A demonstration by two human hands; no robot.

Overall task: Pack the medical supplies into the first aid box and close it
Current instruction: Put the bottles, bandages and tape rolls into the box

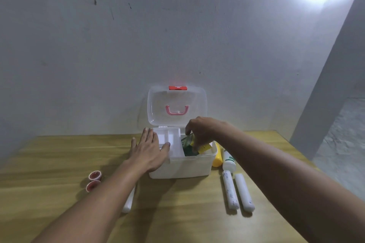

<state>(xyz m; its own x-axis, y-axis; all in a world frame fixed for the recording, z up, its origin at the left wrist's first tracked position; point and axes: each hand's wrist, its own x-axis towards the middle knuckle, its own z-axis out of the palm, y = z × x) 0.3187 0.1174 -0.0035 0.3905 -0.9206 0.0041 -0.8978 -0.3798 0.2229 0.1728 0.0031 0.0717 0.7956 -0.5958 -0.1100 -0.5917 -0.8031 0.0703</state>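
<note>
Head view showed the first aid box (180,165) standing open near the surface's (59,163) far edge, lid leaning back; the left hand (150,149) lay flat and open on its inner tray, probably to steady it; the right hand (199,134) gripped a green packet (187,147), lowering it into the box's right compartment; the packet's print was unreadable, and a white roll (128,201) lay partly hidden beneath the left forearm.

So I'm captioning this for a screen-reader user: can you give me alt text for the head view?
A right hand lowers a green and yellow packet into an open white first aid box on a wooden table, while the left hand rests flat on its tray. White rolls, bottles and two small red pots lie around it.
</note>
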